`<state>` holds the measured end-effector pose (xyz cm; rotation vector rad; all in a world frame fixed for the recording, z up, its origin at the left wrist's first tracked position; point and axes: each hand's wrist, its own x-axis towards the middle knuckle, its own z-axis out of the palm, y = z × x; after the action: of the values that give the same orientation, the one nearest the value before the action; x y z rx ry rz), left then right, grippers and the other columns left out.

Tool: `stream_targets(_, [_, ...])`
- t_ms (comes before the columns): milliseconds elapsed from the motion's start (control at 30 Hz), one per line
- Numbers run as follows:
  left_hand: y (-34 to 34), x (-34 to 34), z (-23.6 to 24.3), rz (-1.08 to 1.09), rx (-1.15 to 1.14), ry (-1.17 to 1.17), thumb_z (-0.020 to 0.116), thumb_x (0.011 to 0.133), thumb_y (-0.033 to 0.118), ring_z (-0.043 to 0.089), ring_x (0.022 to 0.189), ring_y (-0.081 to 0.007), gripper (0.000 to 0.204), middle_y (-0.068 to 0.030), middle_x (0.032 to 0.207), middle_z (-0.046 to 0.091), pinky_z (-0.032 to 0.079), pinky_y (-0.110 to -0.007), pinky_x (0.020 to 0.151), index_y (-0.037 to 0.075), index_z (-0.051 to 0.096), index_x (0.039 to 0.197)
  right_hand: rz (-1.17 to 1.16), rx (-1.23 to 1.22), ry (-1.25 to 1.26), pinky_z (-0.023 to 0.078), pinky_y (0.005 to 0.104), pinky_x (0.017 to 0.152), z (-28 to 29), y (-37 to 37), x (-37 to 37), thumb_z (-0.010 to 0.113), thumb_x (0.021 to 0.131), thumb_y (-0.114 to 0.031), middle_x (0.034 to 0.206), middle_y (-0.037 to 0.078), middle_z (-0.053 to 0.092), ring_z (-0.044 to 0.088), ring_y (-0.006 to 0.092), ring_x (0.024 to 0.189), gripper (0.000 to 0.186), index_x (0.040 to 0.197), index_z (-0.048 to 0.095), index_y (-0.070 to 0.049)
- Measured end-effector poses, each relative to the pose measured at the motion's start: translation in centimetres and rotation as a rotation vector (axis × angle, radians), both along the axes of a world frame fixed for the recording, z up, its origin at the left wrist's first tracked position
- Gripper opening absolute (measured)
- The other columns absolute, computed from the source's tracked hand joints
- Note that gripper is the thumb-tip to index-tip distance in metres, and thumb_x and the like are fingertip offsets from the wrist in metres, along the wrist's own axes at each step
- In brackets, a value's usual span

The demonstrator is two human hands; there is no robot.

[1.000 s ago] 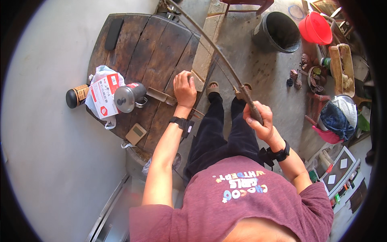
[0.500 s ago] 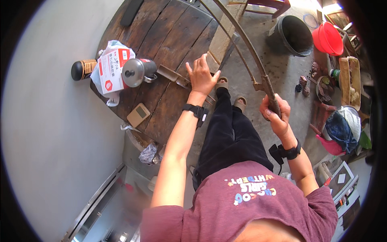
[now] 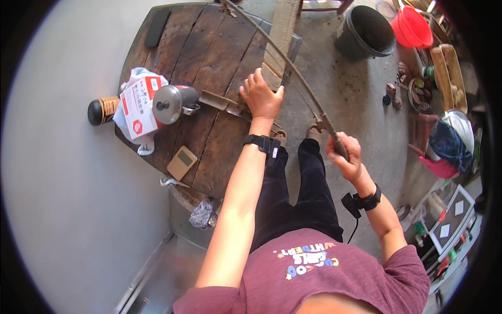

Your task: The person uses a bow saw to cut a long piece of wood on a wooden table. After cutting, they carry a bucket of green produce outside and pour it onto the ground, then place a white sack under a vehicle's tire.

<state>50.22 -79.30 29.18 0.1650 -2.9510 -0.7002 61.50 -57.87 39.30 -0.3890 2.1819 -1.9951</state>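
My left hand (image 3: 260,97) reaches to the near end of a pale plank (image 3: 281,39) along the right edge of the weathered wooden table (image 3: 188,78), its fingers apart and bent at the tips. My right hand (image 3: 343,154) is closed on the handle end of a long bow saw (image 3: 293,70), which slants up-left over the plank, its thin blade below the curved frame. A metal channel piece (image 3: 214,102) lies left of my left hand. Whether the blade touches the plank I cannot tell.
On the table are a dark case (image 3: 157,29), bagged carton (image 3: 137,110), steel mug (image 3: 170,104), jar (image 3: 102,110) and beige device (image 3: 182,162). Rightward on the floor stand a black bucket (image 3: 363,34), red bucket (image 3: 413,26), wooden trough (image 3: 448,78) and cloth-filled basin (image 3: 449,141).
My left hand has shifted rightward to the plank's end, its fingers spreading from their earlier curl. The saw's far end has swung left since half a second ago. The view has shifted slightly.
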Motion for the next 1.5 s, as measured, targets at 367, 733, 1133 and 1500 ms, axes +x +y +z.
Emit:
stream_targets(367, [-0.1, -0.3, -0.4, -0.052, 0.079, -0.004, 0.082, 0.062, 0.023, 0.050, 0.111, -0.0349, 0.075, -0.0155, 0.114, 0.055, 0.036, -0.046, 0.098, 0.002, 0.047, 0.124, -0.035, -0.074, 0.038, 0.038, 0.0330, 0.053, -4.8, 2.6, 1.0, 0.060, 0.067, -0.006, 0.066, 0.008, 0.051, 0.050, 0.0238, 0.054, 0.024, 0.088, 0.056, 0.003])
stream_targets(733, [0.4, -0.5, 0.2, -0.082, 0.057, -0.032, 0.081, 0.063, 0.016, 0.050, 0.106, -0.0385, 0.068, -0.0184, 0.110, 0.055, 0.041, -0.046, 0.093, -0.001, 0.049, 0.121, 0.063, -0.244, -0.005, 0.041, 0.0329, 0.053, -7.2, 3.7, -2.1, 0.060, 0.068, -0.008, 0.063, 0.008, 0.052, 0.051, 0.0240, 0.052, 0.025, 0.090, 0.056, 0.004])
stream_targets(1133, [0.4, -0.6, 0.5, -0.103, 0.037, -0.015, 0.081, 0.064, 0.016, 0.054, 0.102, -0.0370, 0.067, -0.0184, 0.105, 0.057, 0.044, -0.042, 0.090, -0.006, 0.052, 0.120, 0.090, -0.332, -0.125, 0.038, 0.0311, 0.053, -8.0, 2.6, -3.3, 0.058, 0.068, -0.012, 0.063, 0.006, 0.049, 0.049, 0.0201, 0.053, 0.020, 0.083, 0.053, 0.001])
stream_targets(1500, [0.2, -0.4, 0.0, -0.077, 0.039, -0.047, 0.081, 0.065, 0.019, 0.050, 0.106, -0.0381, 0.069, -0.0183, 0.110, 0.055, 0.040, -0.045, 0.093, -0.003, 0.049, 0.122, 0.102, -0.303, -0.145, 0.040, 0.0303, 0.056, -9.1, 1.9, -3.2, 0.059, 0.067, -0.009, 0.066, 0.006, 0.050, 0.050, 0.0193, 0.056, 0.022, 0.086, 0.054, 0.002])
